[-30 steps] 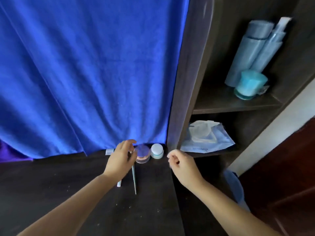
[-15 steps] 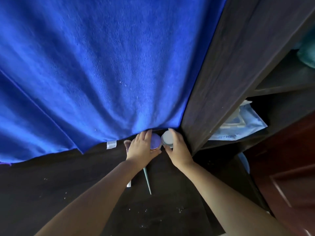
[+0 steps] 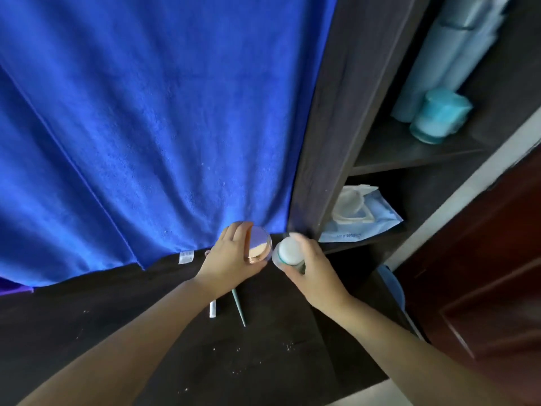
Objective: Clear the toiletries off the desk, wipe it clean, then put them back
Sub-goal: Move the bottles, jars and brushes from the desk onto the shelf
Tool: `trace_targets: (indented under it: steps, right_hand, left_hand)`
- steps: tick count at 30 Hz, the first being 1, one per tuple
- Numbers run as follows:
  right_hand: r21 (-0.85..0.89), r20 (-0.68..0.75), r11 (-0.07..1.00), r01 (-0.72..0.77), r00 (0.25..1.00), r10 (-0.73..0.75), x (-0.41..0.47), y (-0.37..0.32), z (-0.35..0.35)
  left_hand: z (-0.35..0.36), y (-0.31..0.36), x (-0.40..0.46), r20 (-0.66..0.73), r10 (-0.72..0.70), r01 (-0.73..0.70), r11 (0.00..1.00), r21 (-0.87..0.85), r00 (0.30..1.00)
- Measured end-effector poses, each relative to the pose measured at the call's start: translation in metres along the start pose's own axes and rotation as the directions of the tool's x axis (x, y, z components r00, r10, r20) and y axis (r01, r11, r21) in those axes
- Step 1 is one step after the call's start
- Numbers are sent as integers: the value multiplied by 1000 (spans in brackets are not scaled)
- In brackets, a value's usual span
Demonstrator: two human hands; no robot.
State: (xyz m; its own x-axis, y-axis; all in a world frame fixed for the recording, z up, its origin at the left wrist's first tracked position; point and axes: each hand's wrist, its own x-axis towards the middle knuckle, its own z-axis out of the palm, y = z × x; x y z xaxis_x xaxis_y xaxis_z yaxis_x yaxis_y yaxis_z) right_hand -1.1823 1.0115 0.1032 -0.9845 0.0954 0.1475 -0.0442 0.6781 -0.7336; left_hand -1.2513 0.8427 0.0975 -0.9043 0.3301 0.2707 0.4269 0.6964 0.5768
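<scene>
My left hand (image 3: 231,256) grips a round jar with a shiny lilac lid and rose-gold rim (image 3: 259,246), tilted and lifted off the dark desk (image 3: 205,356). Just to its right, my right hand (image 3: 310,271) holds a small white jar with a teal band (image 3: 288,252). Both jars hover near the desk's back right corner. Under my left wrist lie a thin teal stick (image 3: 238,306) and a white tube (image 3: 212,309), partly hidden by the arm.
A big blue towel (image 3: 152,127) hangs behind the desk, its edge resting on the top. A dark shelf unit (image 3: 322,142) on the right holds a wipes pack (image 3: 360,218), pale blue bottles (image 3: 433,63) and a teal jar (image 3: 439,115). White crumbs dot the desk's front.
Both hands reached to the back corner, closed on the two jars and have lifted them off the desk. The camera view shifted as well.
</scene>
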Motion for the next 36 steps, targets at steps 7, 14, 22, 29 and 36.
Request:
trace_targets:
  steps: [7, 14, 22, 29, 36]
  right_hand:
    - [-30, -236, 989, 144, 961, -147, -23, -21, -126]
    - [13, -460, 993, 117, 883, -99, -8, -11, -233]
    - [13, -430, 993, 119, 897, -102, 41, 2, -253]
    - [-120, -496, 982, 145, 848, -186, 65, 9, -229]
    - [-222, -507, 955, 196, 813, -285, 67, 23, -227]
  left_hand:
    - [-54, 112, -2, 38, 310, -301, 942, -149, 950]
    - [-42, 235, 40, -105, 384, -398, 891, -220, 918]
    - [-13, 264, 116, -181, 87, -120, 977, -179, 980]
    - [-5, 258, 145, -145, -56, 28, 982, -187, 988]
    - [-6, 253, 136, -264, -91, 22, 968, -252, 960]
